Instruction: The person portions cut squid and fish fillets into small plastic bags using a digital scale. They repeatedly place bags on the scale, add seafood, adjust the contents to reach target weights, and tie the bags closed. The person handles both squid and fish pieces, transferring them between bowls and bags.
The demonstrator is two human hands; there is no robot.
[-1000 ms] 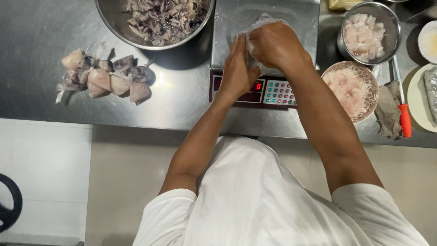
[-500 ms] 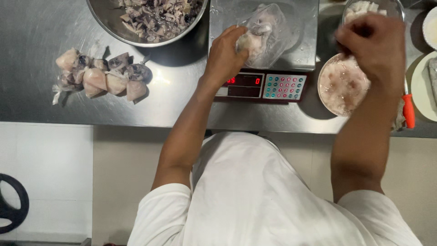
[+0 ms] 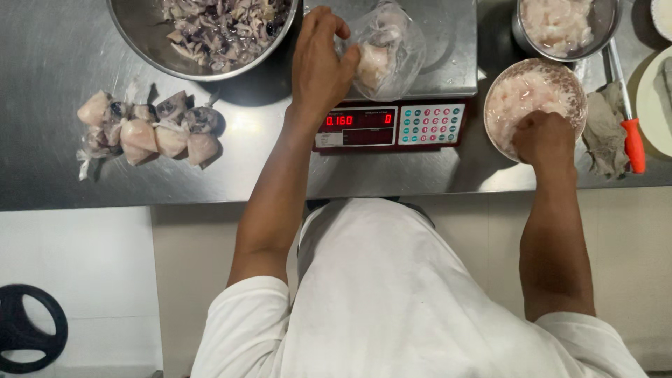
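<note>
Steel surface runs under everything, its front edge crossing just ahead of my chest. My left hand reaches over the scale, its fingers grasping the mouth of a clear plastic bag that sits on the scale's platform with pale pieces inside. My right hand is down at the near rim of the small bowl of whitish chopped pieces, knuckles up and fingers curled into the contents; I cannot tell whether they hold anything.

That bowl stands just beside the scale's right edge. Behind it, at the top edge of view, is a metal pot of similar pale pieces. To its right lie a grey rag and a red-handled tool, close together, with a pale plate cut off by the right border.

Left of the scale, a big steel bowl of purplish bits overhangs the top of view. A cluster of filled small bags lies well apart to the left, bare steel between it and the front edge.
</note>
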